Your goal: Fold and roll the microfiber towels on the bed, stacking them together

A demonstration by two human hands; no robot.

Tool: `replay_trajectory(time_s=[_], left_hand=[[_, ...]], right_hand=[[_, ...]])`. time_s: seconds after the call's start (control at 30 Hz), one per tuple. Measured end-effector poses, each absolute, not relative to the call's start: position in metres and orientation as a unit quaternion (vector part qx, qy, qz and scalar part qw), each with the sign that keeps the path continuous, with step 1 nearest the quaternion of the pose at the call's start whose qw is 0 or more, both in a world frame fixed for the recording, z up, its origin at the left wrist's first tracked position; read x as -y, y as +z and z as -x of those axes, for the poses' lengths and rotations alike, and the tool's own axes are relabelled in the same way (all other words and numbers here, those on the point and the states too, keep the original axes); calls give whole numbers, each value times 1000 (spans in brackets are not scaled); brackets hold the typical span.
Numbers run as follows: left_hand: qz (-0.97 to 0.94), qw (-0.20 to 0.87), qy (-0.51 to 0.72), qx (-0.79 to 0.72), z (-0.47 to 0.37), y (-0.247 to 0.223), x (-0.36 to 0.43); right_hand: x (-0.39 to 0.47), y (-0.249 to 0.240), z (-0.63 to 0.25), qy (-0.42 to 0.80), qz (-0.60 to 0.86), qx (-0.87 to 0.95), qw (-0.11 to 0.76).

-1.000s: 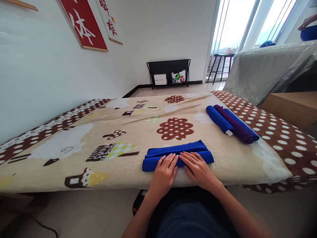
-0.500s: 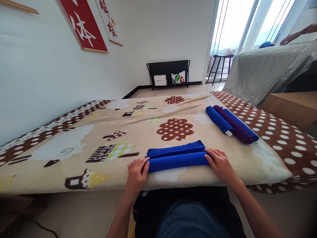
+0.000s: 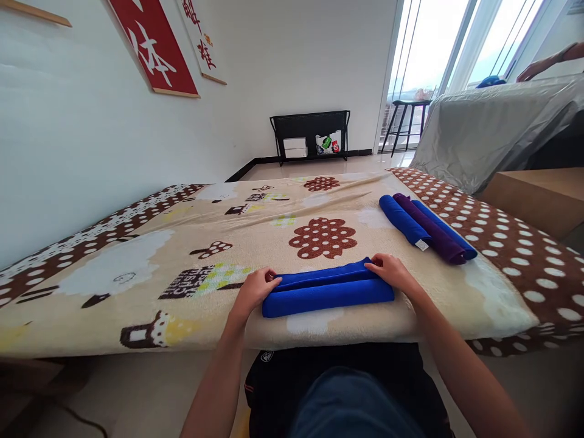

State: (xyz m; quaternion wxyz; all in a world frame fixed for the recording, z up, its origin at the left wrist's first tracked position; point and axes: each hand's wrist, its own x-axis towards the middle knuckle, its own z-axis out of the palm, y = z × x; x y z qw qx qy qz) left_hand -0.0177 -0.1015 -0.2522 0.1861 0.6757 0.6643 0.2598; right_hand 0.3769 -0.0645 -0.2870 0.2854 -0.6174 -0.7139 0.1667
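Observation:
A blue cloth (image 3: 328,298), its near part rolled and its far part a narrow flat strip, lies near the front edge of the patterned blanket (image 3: 255,243). My left hand (image 3: 258,289) pinches the far left corner of the cloth between thumb and fingers. At the far right corner, my right hand (image 3: 385,267) pinches the cloth the same way. To the right lie three rolls side by side: a blue roll (image 3: 401,219) with a white tag, a purple roll (image 3: 429,228) and another blue roll (image 3: 444,228).
A cardboard box (image 3: 538,194) stands at the right beside a plastic-covered surface (image 3: 497,121), over which another person's hand (image 3: 533,70) reaches. Against the back wall is a black rack (image 3: 310,128); a black stool (image 3: 410,115) stands by the window.
Both my hands have moved from the ends of the near roll to the far corners of the blue cloth and now pinch them. The three rolls have not moved.

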Motion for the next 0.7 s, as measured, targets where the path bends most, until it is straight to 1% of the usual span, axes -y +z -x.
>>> replay_trajectory(time_s=[0.13, 0.43, 0.7], left_hand=[[-688, 191, 263, -649, 18, -254, 89], [-643, 129, 370, -658, 16, -265, 83], [-662, 75, 361, -653, 12, -268, 78]], right_hand=[[53, -287, -371, 172, 608, 712, 306], [53, -287, -376, 144, 620, 668, 386], [55, -287, -373, 107, 615, 662, 415]])
